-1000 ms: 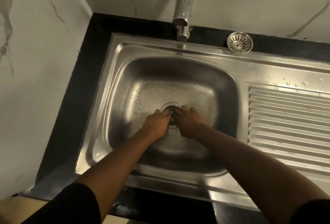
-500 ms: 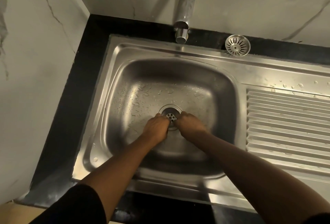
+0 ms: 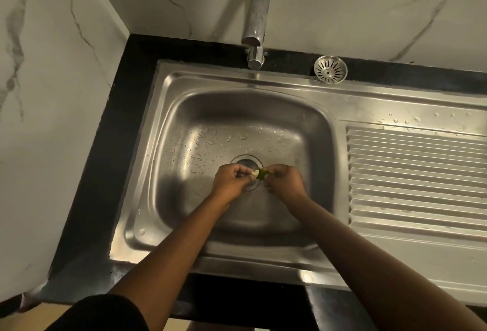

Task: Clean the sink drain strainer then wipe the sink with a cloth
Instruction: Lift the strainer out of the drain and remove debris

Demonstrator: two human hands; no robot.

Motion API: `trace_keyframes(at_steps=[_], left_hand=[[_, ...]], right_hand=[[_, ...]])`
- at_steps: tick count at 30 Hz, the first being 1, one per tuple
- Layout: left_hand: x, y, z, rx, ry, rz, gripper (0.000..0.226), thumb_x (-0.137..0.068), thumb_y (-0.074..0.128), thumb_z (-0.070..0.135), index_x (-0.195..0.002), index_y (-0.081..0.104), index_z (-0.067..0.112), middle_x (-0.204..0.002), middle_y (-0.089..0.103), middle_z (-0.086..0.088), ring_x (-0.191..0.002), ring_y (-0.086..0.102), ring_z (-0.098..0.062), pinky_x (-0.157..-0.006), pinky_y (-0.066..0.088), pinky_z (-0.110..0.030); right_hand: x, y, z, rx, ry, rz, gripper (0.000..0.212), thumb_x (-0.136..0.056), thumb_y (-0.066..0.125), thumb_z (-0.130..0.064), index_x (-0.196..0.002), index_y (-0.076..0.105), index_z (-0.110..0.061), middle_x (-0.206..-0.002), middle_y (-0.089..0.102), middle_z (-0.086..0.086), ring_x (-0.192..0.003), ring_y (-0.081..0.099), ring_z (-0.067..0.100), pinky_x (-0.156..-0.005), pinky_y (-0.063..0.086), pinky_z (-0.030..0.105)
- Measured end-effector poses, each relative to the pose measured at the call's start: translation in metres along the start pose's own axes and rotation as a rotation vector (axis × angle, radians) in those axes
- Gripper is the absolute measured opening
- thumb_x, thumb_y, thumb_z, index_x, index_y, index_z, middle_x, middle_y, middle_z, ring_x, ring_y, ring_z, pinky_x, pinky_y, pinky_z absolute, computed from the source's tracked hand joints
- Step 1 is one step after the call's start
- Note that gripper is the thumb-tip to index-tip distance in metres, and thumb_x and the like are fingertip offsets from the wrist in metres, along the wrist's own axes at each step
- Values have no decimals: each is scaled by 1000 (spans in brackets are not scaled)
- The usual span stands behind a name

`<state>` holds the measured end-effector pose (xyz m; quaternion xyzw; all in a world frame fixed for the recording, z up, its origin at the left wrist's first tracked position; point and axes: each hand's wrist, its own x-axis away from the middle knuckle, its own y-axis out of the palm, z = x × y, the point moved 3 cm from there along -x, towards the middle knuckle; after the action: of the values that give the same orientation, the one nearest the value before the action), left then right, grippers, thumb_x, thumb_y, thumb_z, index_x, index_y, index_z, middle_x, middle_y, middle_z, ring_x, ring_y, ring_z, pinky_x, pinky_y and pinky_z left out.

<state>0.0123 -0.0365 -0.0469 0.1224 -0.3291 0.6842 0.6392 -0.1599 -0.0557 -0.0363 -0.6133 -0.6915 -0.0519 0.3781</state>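
Currently left hand (image 3: 232,182) and right hand (image 3: 284,182) pinch one green scrap (image 3: 261,174) with curled fingers (image 3: 242,171) above the drain (image 3: 246,161); a loosened pinch would likely drop it into the opening.

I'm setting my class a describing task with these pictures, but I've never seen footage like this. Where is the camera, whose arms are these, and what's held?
There is no machine here: a person wears a wide-angle camera on the head, so you look down along both forearms. The left hand and right hand meet over the drain opening of a steel sink. Together they pinch a small green and pale scrap; what it is I cannot tell. Water drops dot the basin. The round slotted strainer sits behind the sink's back edge, right of the tap. A ribbed draining board lies to the right. No cloth shows.
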Motion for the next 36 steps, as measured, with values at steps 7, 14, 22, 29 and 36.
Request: trace_keyframes(at_steps=[7,14,22,29,36], left_hand=[[54,-17,23,77,148,11,27,-85,86,17,-110,77,12,-90,82,-11,-83,78,-18,-73,59,-19],[101,-32,34,45,307,69,41,-82,88,22,-113,73,43,-98,79,10,-85,75,-2,-85,61,-23],[180,-35,14,81,361,410,17,-80,91,22,-87,80,33,-95,79,12,-86,78,-7,-86,64,-28],[257,-42,-16,306,298,540,7,-86,85,17,-90,84,22,-83,83,1,-77,79,-15,-72,63,-23],[337,-61,-73,537,227,635,10,-90,80,11,-96,84,18,-88,83,-6,-82,81,-21,-72,65,-26]], right_hand=[[49,-3,-23,-363,-121,-198,20,-94,67,-6,-105,80,-17,-95,80,6,-89,77,17,-73,61,25],[92,-14,-36,-411,-232,-240,19,-96,72,-5,-99,82,-20,-94,81,9,-89,76,23,-83,63,29],[141,-18,-45,-320,-325,-406,12,-94,76,-11,-104,82,-10,-97,81,12,-99,77,35,-94,63,39],[192,0,-47,-321,-308,-616,15,-96,70,-3,-109,77,0,-102,80,17,-98,77,29,-99,60,45],[248,57,-35,-105,-323,-876,25,-96,75,-17,-120,74,-19,-107,81,5,-100,78,20,-78,61,27]])
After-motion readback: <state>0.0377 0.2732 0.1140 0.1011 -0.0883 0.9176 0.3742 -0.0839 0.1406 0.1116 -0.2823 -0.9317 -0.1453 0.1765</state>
